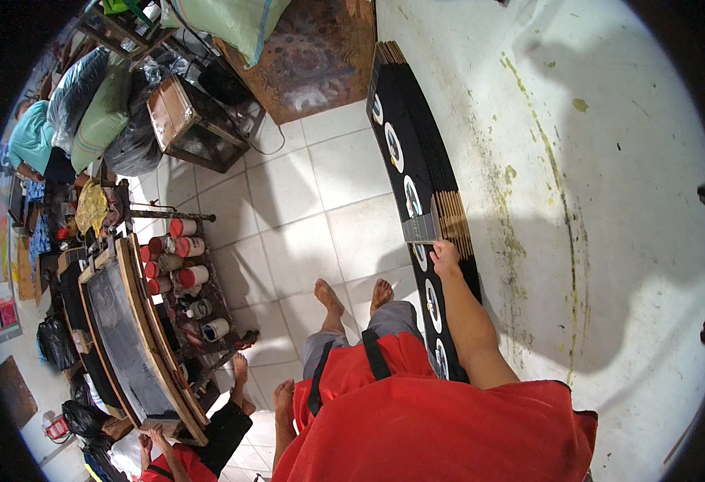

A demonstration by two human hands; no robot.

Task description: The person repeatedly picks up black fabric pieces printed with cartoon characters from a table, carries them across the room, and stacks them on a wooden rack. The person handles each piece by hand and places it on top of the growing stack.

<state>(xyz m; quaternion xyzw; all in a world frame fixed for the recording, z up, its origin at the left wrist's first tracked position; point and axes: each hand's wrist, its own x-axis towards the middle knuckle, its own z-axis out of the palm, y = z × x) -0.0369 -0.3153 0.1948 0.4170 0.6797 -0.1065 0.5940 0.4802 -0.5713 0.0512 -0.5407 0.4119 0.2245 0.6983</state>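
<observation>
My right hand (446,255) is closed on the near corner of a dark grey board (421,229), over a long row of stacked thin boards at the right wall. These boards have pale wooden edges (451,215) and carry black cloth (407,88) with white round prints (393,146). Just what the fingers grip under the corner is partly hidden. My left hand (284,399) hangs low beside my red top, fingers loosely extended, with nothing in it.
On the left, red-lidded jars (184,247) crowd a rack beside a wood-framed printing screen (128,321). A co-worker's hands (158,440) are at its near end. Farther off stand a wooden stool (196,128), filled sacks (102,120) and another person (35,145).
</observation>
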